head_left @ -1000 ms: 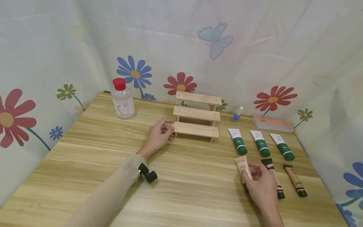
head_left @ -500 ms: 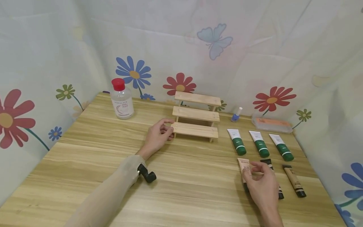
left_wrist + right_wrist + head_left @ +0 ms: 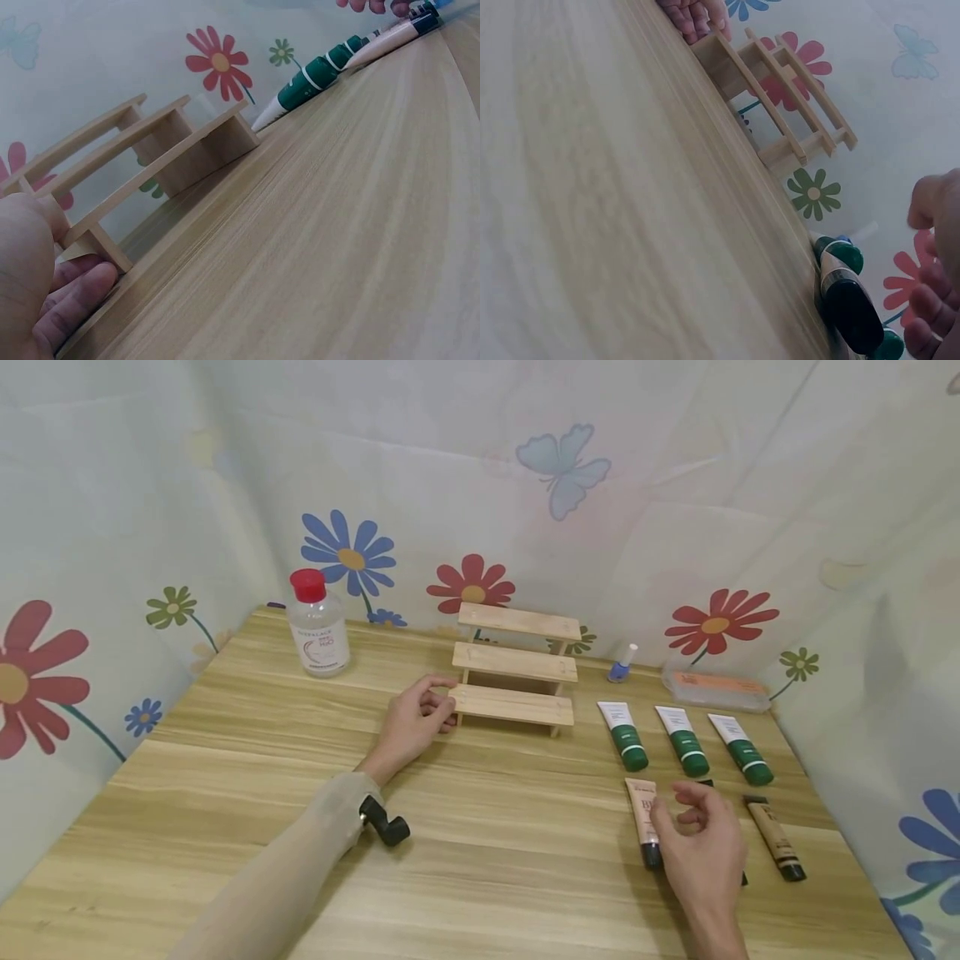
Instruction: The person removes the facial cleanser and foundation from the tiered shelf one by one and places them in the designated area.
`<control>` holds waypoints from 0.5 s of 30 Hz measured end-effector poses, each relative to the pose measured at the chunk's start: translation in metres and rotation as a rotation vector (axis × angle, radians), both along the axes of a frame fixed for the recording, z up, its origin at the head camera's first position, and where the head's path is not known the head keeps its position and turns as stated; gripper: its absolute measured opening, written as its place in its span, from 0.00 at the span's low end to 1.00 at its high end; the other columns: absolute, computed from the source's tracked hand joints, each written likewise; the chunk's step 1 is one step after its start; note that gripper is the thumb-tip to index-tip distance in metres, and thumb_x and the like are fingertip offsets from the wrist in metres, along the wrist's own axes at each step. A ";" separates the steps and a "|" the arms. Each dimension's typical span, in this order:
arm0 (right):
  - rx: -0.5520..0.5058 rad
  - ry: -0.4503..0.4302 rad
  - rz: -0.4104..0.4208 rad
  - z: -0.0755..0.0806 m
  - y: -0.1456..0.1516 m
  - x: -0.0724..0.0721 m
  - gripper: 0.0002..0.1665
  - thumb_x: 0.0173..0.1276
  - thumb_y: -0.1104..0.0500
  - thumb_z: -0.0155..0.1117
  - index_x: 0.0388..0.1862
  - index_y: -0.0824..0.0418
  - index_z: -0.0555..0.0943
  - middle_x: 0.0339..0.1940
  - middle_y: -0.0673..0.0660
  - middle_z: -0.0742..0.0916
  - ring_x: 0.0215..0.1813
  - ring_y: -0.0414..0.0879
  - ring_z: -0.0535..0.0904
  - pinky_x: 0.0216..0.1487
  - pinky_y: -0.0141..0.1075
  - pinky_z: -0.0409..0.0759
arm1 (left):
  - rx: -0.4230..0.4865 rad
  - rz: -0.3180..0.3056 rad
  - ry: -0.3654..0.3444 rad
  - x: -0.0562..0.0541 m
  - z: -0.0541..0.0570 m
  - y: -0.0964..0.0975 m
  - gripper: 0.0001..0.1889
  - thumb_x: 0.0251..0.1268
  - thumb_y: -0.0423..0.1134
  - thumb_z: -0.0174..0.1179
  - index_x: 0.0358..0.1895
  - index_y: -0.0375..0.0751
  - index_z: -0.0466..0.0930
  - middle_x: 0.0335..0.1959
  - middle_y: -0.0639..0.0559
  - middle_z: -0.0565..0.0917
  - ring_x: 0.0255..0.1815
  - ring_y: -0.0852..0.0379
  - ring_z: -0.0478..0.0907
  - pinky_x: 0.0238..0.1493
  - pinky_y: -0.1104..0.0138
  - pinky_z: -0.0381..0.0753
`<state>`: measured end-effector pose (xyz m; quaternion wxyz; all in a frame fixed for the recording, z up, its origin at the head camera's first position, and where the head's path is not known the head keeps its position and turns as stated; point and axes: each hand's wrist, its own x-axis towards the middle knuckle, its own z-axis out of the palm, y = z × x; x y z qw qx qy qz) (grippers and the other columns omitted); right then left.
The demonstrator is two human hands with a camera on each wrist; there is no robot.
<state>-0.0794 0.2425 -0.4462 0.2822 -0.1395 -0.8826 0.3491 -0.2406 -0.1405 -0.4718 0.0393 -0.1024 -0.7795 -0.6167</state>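
Observation:
My left hand (image 3: 408, 727) grips the left end of the lowest step of a three-step wooden display stand (image 3: 513, 704), thumb and fingers at that end in the left wrist view. On the right, a pink BB cream tube (image 3: 642, 810) with a black cap lies on the table. Just right of it, my right hand (image 3: 703, 852) hovers with relaxed fingers, a gap showing between hand and tube (image 3: 851, 307) in the right wrist view. Beneath that hand a dark-ended tube (image 3: 707, 783) is mostly hidden. A tan tube (image 3: 776, 839) lies farther right.
Three white-and-green tubes (image 3: 625, 739) lie in a row behind the BB cream. A blue nail polish bottle (image 3: 621, 665) and a clear plastic case (image 3: 716, 689) stand along the back. At the back left is a red-capped bottle (image 3: 321, 627). Floral cloth hangs behind the table.
My right hand has set the BB cream tube down, let go of it and moved slightly right. The left hand has kept its grip on the stand.

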 end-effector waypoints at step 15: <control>0.005 0.187 0.169 0.004 0.003 -0.008 0.21 0.73 0.71 0.71 0.64 0.66 0.85 0.54 0.61 0.84 0.52 0.45 0.77 0.50 0.31 0.72 | -0.003 0.099 -0.001 0.005 -0.002 -0.001 0.31 0.82 0.40 0.66 0.82 0.42 0.67 0.58 0.41 0.88 0.47 0.46 0.93 0.45 0.57 0.97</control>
